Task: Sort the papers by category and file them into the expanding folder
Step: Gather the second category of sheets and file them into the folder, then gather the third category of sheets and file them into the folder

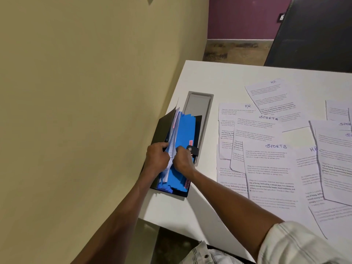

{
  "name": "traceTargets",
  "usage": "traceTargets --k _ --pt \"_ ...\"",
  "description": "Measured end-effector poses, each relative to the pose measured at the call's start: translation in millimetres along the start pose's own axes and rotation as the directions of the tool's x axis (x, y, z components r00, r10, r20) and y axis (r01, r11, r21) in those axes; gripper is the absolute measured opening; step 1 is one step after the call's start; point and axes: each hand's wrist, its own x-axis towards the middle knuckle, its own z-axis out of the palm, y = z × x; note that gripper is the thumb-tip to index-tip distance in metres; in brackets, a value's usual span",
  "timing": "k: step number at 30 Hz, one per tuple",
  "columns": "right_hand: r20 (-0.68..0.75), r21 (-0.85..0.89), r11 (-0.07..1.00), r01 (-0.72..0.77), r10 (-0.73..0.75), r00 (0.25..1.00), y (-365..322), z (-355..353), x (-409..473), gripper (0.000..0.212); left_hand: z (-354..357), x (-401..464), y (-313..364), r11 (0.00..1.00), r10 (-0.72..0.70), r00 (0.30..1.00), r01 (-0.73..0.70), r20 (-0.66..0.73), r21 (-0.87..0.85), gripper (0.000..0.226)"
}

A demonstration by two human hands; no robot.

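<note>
At table's left edge, against wall, expanding folder [178,155] lay open, blue dividers fanned. Left hand [157,159] gripped black cover and white sheets; right hand [183,161] curled round blue dividers. Loose papers [270,162] marked HR, SPORTS spread beside folder.

- "hr" is handwritten in blue at the top of the far sheet [273,96]
- "hr" heads the sheet nearer the folder [228,119] too
- "sports" tops the middle sheet [257,128]
- "sports" again on the near sheet [270,168]
- the printed paragraphs below and the pink folder tabs [191,142] are too small to read
</note>
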Motion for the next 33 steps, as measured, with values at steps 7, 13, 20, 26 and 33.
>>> traceTargets --k 7,13,20,26,33 --pt "-0.111 0.175 0.980 -0.091 0.111 0.988 19 -27 -2 0.018 23 -6 7 0.998 0.012 0.999 -0.015 0.045 0.066 0.026" --pt "-0.108 0.153 0.965 -0.212 0.229 0.967 55 -59 -7 0.016 58 -17 14 0.973 0.061 0.985 -0.094 0.160 0.210 0.035" --pt "0.073 0.093 0.976 -0.197 0.191 0.979 89 -83 -24 0.010 90 -22 9 0.949 0.105 0.938 -0.194 0.331 0.247 0.057" --pt "0.087 0.154 0.970 -0.189 0.178 0.980 110 -109 -55 0.021 105 -20 18 0.978 0.069 0.933 -0.133 0.352 0.161 0.032" --pt "0.031 0.232 0.935 -0.267 0.267 0.963 155 -156 -89 0.016 136 -26 54 0.999 0.047 0.956 -0.041 0.288 -0.028 0.028"
